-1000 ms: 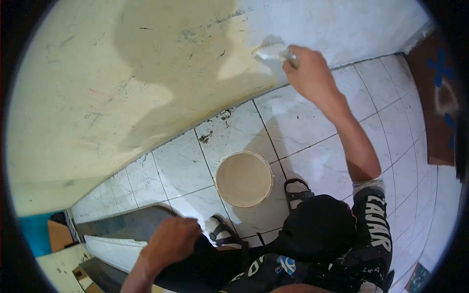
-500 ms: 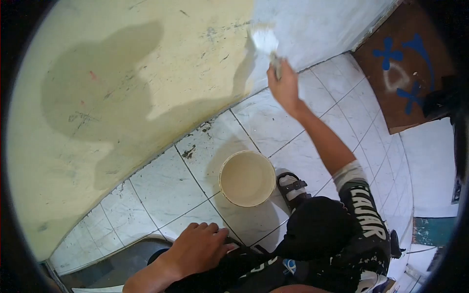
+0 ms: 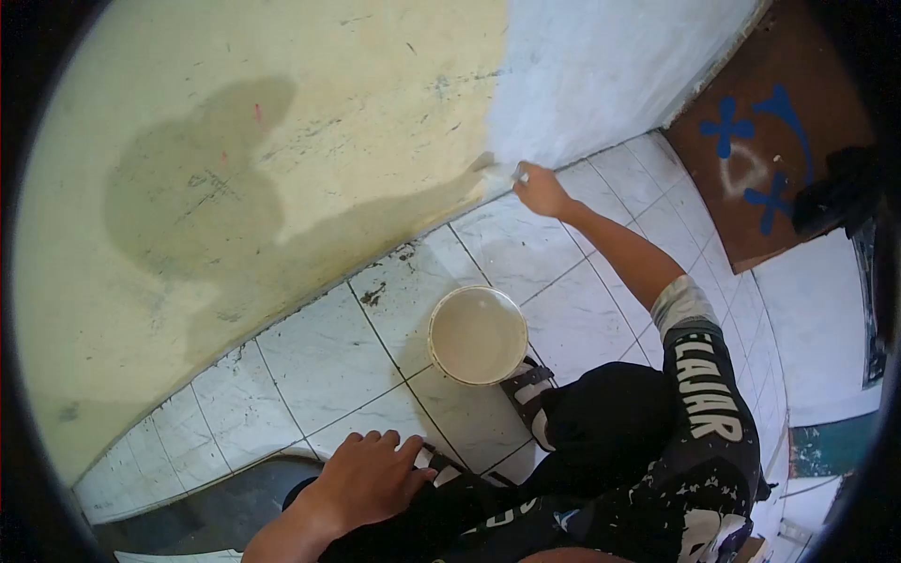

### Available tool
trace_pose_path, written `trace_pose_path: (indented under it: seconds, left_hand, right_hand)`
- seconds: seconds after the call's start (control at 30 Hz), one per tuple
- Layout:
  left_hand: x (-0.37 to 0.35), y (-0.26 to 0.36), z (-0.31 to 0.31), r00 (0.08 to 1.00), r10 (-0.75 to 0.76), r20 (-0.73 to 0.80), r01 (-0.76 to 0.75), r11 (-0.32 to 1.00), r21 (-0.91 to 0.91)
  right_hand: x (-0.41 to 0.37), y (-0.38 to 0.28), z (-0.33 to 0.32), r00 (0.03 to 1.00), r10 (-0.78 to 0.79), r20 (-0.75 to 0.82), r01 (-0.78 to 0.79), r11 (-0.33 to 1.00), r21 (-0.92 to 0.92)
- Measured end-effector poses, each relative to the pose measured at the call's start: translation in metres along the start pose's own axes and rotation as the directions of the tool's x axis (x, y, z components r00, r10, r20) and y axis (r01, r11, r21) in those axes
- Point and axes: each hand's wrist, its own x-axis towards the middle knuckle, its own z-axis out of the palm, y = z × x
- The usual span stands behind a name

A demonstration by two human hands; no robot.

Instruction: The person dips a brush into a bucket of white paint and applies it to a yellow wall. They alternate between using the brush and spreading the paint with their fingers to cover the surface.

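Observation:
A paintbrush (image 3: 497, 176) is in my right hand (image 3: 542, 190), whose fingers are closed around its handle. Its pale bristles touch the low part of the wall, near the floor, where white paint (image 3: 572, 84) borders the yellow surface (image 3: 375, 113). My left hand (image 3: 371, 477) lies over my dark-clothed knee, holding nothing, fingers loosely spread and bent. Between my hands, a round cream bucket (image 3: 433, 340) stands on the floor beside my sandalled foot (image 3: 530, 389); pale liquid seems to be inside.
White marbled tiles (image 3: 319, 366) cover the floor, with dark debris (image 3: 374, 296) near the wall. A brown panel (image 3: 718, 202) with blue painted shapes stands at the right. A dark grey surface (image 3: 202, 516) lies at lower left. My shadow falls on the yellow wall.
My right hand has moved the brush down the wall, from higher up the paint border to just above the floor. My left hand stays on my knee. The view has shifted slightly.

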Motion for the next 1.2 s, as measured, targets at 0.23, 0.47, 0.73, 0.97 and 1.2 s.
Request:
trace_pose_path:
  seconds: [0.23, 0.47, 0.73, 0.97, 1.2]
  left_hand:
    - [0.004, 0.017, -0.013, 0.988, -0.135, -0.07, 0.128, 0.988, -0.092]
    - [0.041, 0.013, -0.035, 0.967, -0.235, -0.101, 0.219, 0.964, -0.149]
    - [0.066, 0.012, -0.052, 0.94, -0.317, -0.128, 0.288, 0.935, -0.205]
    - [0.071, -0.001, -0.042, 0.922, -0.363, -0.136, 0.324, 0.914, -0.243]
    - [0.068, -0.003, -0.043, 0.907, -0.415, -0.078, 0.392, 0.895, -0.212]
  right_hand:
    - [0.005, -0.066, -0.079, 0.969, 0.058, -0.241, -0.014, 0.983, 0.181]
    - [-0.021, -0.099, -0.123, 0.827, 0.089, -0.556, 0.157, 0.911, 0.38]
    - [-0.038, 0.04, 0.109, 0.866, -0.146, -0.479, 0.253, 0.953, 0.166]
    - [-0.059, 0.075, 0.147, 0.992, 0.121, 0.029, -0.124, 0.98, 0.157]
    - [0.015, 0.051, 0.091, 0.994, 0.106, 0.039, -0.111, 0.984, 0.138]
